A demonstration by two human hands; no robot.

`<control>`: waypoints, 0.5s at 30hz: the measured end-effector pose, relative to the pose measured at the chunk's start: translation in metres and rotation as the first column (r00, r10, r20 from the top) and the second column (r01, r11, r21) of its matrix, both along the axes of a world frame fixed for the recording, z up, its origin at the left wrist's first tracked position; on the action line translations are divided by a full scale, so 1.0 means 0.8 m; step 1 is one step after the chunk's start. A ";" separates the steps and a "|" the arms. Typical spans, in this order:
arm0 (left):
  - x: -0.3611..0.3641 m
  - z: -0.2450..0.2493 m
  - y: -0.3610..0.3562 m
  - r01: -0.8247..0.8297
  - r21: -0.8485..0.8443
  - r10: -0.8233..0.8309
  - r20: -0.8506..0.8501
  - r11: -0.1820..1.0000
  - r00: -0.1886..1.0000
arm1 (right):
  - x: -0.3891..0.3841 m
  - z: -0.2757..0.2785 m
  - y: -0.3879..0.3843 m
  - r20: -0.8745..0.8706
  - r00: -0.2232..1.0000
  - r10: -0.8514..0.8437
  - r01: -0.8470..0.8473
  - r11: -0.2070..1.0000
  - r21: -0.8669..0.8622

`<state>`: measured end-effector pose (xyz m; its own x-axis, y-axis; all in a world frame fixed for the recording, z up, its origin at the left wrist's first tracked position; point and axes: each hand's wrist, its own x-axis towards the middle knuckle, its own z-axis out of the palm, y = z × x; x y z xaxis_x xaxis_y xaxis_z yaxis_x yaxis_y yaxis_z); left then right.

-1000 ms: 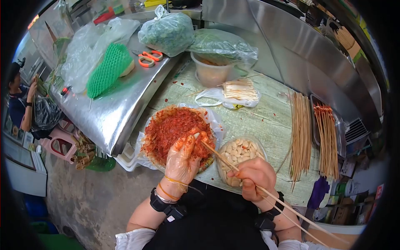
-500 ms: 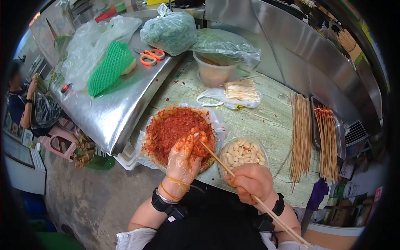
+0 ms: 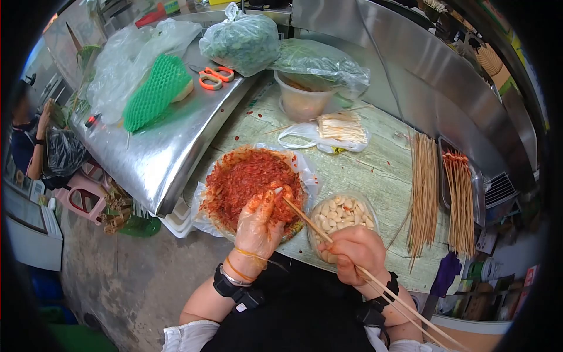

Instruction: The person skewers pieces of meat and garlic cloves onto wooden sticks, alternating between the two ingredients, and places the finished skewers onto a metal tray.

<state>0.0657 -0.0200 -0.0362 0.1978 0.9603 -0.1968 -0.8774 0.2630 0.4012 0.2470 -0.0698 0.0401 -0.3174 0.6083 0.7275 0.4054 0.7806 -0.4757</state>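
Over the bowl of chunky red chili paste [image 3: 249, 176], my left hand [image 3: 258, 222] wears a clear plastic glove smeared with red. Its fingers are pinched together on something I cannot make out; a small pale tip shows between them. My right hand [image 3: 356, 253] is bare and closed around long wooden skewers [image 3: 309, 222]. Their front ends point at the left fingertips, and their back ends stretch past my right forearm. Just beyond the right hand sits a clear tub of peeled garlic cloves [image 3: 342, 212], partly covered by that hand.
Bare skewers [image 3: 423, 193] lie in a bundle at right, beside a metal tray [image 3: 480, 182] with red-tipped skewers [image 3: 460, 193]. Farther back are a plastic tub [image 3: 302, 97], thin white sticks [image 3: 342, 128], bagged greens [image 3: 240, 44] and orange scissors [image 3: 211, 77]. Another person [image 3: 32, 138] is at far left.
My right hand has shifted slightly, and the back ends of the skewers now spread apart and reach farther right. My left hand stays nearly in place, still pinched.
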 end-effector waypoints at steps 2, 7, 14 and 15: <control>-0.001 0.000 0.000 -0.001 -0.043 0.000 -0.017 0.999 1.000 | 0.000 0.001 0.001 0.005 1.000 0.008 -0.008 1.000 -0.003; 0.001 -0.001 0.002 -0.007 -0.035 0.006 -0.028 0.999 1.000 | -0.005 0.002 0.005 0.007 1.000 0.013 -0.013 1.000 0.000; 0.002 0.001 0.002 -0.032 -0.015 0.032 -0.031 0.999 0.999 | -0.010 0.003 0.009 0.016 1.000 -0.024 0.024 1.000 -0.020; 0.004 0.002 0.002 -0.031 -0.015 0.030 -0.030 0.999 0.999 | -0.010 0.003 0.010 0.020 1.000 0.013 -0.013 1.000 0.000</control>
<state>0.0685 -0.0186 -0.0346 0.1625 0.9626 -0.2169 -0.8729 0.2427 0.4232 0.2390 -0.0615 0.0425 -0.3400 0.6037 0.7211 0.4049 0.7860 -0.4672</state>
